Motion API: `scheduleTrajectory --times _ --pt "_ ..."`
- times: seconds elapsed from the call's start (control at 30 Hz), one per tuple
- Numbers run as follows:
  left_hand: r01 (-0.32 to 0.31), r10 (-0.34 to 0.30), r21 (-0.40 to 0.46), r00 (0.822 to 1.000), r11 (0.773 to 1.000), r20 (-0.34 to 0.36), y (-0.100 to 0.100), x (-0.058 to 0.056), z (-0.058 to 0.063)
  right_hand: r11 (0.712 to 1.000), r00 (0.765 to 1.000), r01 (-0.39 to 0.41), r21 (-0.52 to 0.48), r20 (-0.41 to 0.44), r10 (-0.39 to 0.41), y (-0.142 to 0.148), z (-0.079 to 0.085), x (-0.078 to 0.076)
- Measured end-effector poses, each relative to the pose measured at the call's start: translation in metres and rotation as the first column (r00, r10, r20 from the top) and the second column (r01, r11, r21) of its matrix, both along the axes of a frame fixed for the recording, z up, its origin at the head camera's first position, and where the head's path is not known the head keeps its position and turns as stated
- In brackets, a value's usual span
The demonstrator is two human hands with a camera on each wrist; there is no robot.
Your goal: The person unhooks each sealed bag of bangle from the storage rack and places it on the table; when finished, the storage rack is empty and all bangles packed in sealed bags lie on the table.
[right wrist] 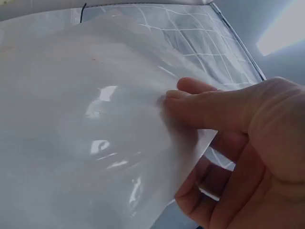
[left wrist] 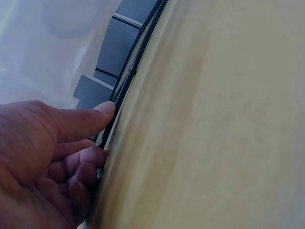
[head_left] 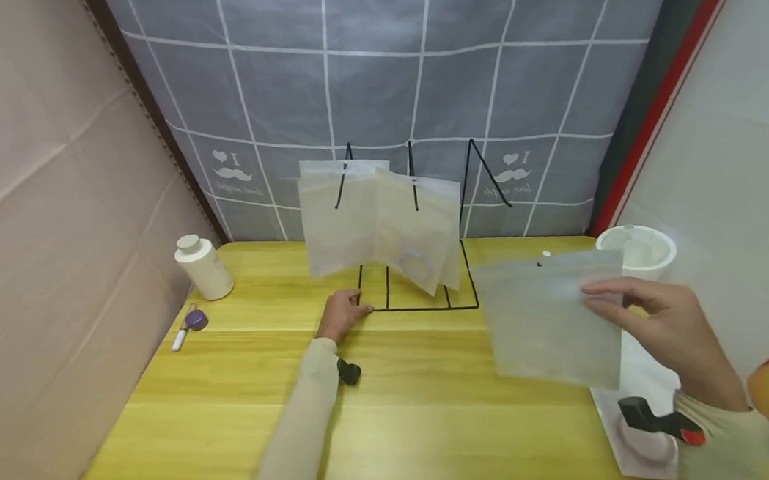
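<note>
My left hand pinches the front left corner of a black wire rack on the wooden table; in the left wrist view the thumb lies on the wire with the other fingers curled beneath. From two of the rack's upright prongs hang translucent frosted plastic bags. The right prong bears no bag. Off to the right, my right hand pinches another frosted plastic bag by its right edge between thumb and fingers. That bag fills much of the right wrist view.
A white bottle stands at the left, near a purple cap and a white pen-like stick. Behind the right hand is a white round container. A flat white packet lies beneath the right wrist. A grey checked cloth hangs behind.
</note>
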State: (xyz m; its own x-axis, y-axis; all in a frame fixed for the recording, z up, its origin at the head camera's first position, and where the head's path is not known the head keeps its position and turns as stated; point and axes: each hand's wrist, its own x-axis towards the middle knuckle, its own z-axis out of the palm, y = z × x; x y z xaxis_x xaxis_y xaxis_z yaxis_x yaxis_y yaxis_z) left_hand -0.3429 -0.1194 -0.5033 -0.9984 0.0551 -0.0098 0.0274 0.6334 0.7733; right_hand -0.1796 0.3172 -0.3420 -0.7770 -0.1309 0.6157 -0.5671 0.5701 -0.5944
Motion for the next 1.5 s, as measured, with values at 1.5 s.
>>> scheduleTrajectory --times 1.5 --pt "-0.017 0.016 0.028 0.999 0.999 0.031 -0.001 0.003 0.002 0.996 0.975 -0.076 -0.052 0.207 0.085 -0.106 -0.048 -0.145"
